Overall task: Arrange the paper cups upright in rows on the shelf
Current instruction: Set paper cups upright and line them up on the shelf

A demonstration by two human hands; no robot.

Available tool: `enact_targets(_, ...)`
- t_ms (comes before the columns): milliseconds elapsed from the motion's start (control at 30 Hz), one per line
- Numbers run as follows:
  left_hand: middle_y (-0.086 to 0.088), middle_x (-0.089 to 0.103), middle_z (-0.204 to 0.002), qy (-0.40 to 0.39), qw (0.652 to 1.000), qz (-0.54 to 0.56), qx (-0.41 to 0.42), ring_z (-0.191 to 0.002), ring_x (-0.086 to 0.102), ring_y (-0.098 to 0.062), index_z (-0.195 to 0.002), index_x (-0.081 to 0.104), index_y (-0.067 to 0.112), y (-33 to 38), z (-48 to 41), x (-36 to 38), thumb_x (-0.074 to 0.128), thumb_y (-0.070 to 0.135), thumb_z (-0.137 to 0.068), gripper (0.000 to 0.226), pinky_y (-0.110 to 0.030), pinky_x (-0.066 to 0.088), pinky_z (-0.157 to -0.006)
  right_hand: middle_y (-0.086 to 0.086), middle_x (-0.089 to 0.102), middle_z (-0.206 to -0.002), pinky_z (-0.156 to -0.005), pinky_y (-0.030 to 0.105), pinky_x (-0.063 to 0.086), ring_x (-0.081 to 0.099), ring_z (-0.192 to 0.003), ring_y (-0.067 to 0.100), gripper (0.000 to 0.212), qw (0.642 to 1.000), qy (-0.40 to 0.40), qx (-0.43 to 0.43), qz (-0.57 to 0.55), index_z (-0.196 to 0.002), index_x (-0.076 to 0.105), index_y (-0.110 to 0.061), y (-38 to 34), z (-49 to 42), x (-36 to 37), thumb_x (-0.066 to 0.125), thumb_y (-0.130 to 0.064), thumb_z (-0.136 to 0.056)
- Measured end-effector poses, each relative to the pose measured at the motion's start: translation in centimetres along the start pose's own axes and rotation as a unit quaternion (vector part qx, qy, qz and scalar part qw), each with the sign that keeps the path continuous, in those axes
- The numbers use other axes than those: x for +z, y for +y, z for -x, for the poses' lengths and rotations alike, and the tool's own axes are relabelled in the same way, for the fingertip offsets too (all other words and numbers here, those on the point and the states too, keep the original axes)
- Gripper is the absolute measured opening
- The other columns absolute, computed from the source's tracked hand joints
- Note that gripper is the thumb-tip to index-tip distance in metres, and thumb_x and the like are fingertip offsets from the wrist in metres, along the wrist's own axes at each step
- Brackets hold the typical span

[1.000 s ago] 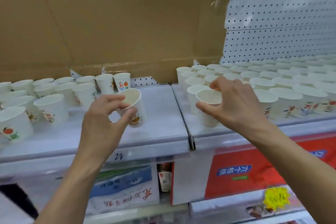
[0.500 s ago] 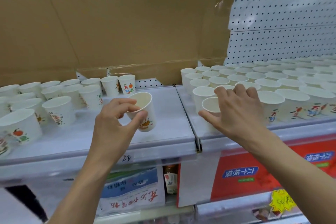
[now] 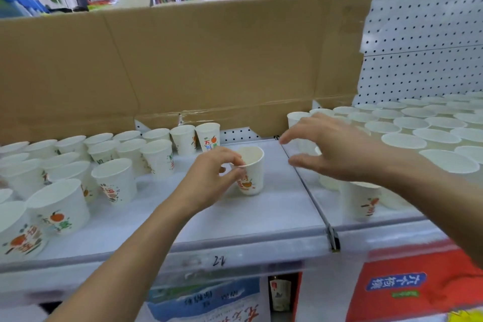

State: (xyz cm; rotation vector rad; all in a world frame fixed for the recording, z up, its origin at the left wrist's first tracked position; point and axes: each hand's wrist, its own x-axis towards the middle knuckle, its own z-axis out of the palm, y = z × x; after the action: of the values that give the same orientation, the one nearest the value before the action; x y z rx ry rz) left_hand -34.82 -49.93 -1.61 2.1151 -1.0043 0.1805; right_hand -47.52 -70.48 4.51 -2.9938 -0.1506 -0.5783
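Observation:
My left hand (image 3: 209, 178) pinches the rim of a white paper cup (image 3: 252, 172) with an orange fruit print, which stands upright on the white shelf (image 3: 274, 217) near its middle. My right hand (image 3: 337, 149) hovers with fingers spread above the left end of the rows of cups on the right (image 3: 418, 133), holding nothing. A cup (image 3: 362, 202) stands at the front just below that hand. More upright cups on the left (image 3: 117, 180) stand in loose rows.
A brown cardboard sheet (image 3: 196, 65) stands behind the shelf, with white pegboard (image 3: 423, 47) to its right. A metal divider (image 3: 308, 191) splits the shelf into two sections. Packaged goods (image 3: 407, 293) sit on the lower shelf.
My right hand let go of the front cup on the right and lifted up and left with fingers spread. My left hand has set its cup down on the shelf, still gripping the rim.

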Motion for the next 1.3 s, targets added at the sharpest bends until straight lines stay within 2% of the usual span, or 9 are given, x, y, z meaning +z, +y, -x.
enact_targets(200,0.018,0.056,-0.121,-0.035,0.997,-0.046,0.044,-0.113,0.05,0.005,-0.112,0.069,0.027,-1.3,-3.4,1.2,0.07,0.025,-0.086,0.025,-0.013,0.04,-0.093,-0.004,0.043,-0.146,-0.104,0.032,0.036,0.04,-0.131,0.017,0.084,0.985,-0.174,-0.021,0.002,-0.145,0.035,-0.023,0.5,-7.7,2.2,0.061,-0.066,-0.078)
enact_targets(333,0.01,0.058,-0.124,0.062,0.997,-0.051,0.0,-0.112,0.052,-0.003,-0.12,0.062,0.024,-2.6,-6.1,-2.0,0.059,0.006,-0.086,0.038,-0.018,0.04,-0.095,-0.004,0.041,-0.148,-0.1,0.031,0.037,0.043,-0.13,0.017,0.095,0.974,-0.219,-0.005,-0.052,-0.149,0.027,-0.024,0.9,-11.5,3.1,0.059,-0.073,-0.074)
enact_targets(500,0.002,0.057,-0.133,0.048,0.957,-0.22,-0.182,-0.122,0.051,-0.021,-0.132,0.053,0.026,-5.9,-12.0,-4.2,0.058,0.047,-0.09,0.048,-0.037,0.042,-0.099,-0.012,0.051,-0.13,-0.093,0.032,0.046,0.05,-0.108,0.016,0.086,0.958,-0.268,-0.022,-0.1,-0.146,0.029,-0.034,0.9,-13.4,3.6,0.066,-0.066,-0.076)
enact_targets(633,0.006,0.066,-0.109,0.007,0.899,-0.389,-0.202,-0.115,0.05,-0.023,-0.107,0.063,0.03,-8.3,-15.3,-3.7,0.049,0.077,-0.076,0.059,-0.04,0.033,-0.09,-0.018,0.047,-0.097,-0.077,0.027,0.041,0.048,-0.096,0.012,0.069,0.965,-0.246,-0.052,-0.074,-0.136,0.042,-0.03,1.1,-14.0,4.0,0.066,-0.058,-0.079)
enact_targets(767,0.006,0.066,-0.093,0.014,0.911,-0.362,-0.197,-0.103,0.057,-0.022,-0.093,0.064,0.024,-9.0,-16.5,-3.2,0.059,0.07,-0.074,0.049,-0.037,0.028,-0.08,-0.005,0.058,-0.111,-0.081,0.034,0.054,0.058,-0.099,0.018,0.057,0.97,-0.226,-0.062,-0.068,-0.13,0.049,-0.025,2.2,-15.2,4.7,0.066,-0.045,-0.08)
enact_targets(900,0.003,0.068,-0.097,0.009,0.936,-0.287,-0.206,-0.099,0.059,-0.023,-0.097,0.066,0.022,-8.7,-17.5,-3.1,0.072,0.063,-0.068,0.051,-0.037,0.041,-0.089,-0.01,0.052,-0.126,-0.09,0.03,0.047,0.052,-0.111,0.012,0.072,0.966,-0.234,-0.043,-0.104,-0.14,0.04,-0.03,4.5,-16.6,4.4,0.068,-0.055,-0.078)
enact_targets(1000,0.002,0.067,-0.102,-0.013,0.947,-0.257,-0.191,-0.099,0.059,-0.021,-0.104,0.065,0.019,-8.0,-17.5,-2.7,0.075,0.058,-0.068,0.054,-0.035,0.047,-0.087,-0.014,0.054,-0.118,-0.078,0.024,0.046,0.054,-0.103,0.01,0.071,0.959,-0.263,-0.022,-0.107,-0.133,0.043,-0.032,6.2,-17.2,3.4,0.066,-0.065,-0.075)
enact_targets(1100,0.003,0.066,-0.104,-0.028,0.953,-0.245,-0.173,-0.099,0.059,-0.017,-0.106,0.066,0.018,-7.3,-17.7,-2.0,0.075,0.056,-0.07,0.053,-0.036,0.048,-0.088,-0.014,0.056,-0.114,-0.085,0.027,0.047,0.056,-0.103,0.011,0.066,0.954,-0.279,-0.015,-0.107,-0.128,0.048,-0.039,6.7,-17.2,3.1,0.067,-0.068,-0.072)
enact_targets(1300,0.0,0.069,-0.098,-0.042,0.961,-0.219,-0.16,-0.093,0.062,-0.019,-0.099,0.068,0.017,-6.8,-18.9,-0.5,0.077,0.057,-0.067,0.053,-0.044,0.052,-0.085,-0.014,0.058,-0.105,-0.077,0.029,0.051,0.058,-0.094,0.01,0.046,0.972,-0.22,-0.009,-0.086,-0.117,0.061,-0.039,5.9,-17.1,5.3,0.071,-0.053,-0.074)
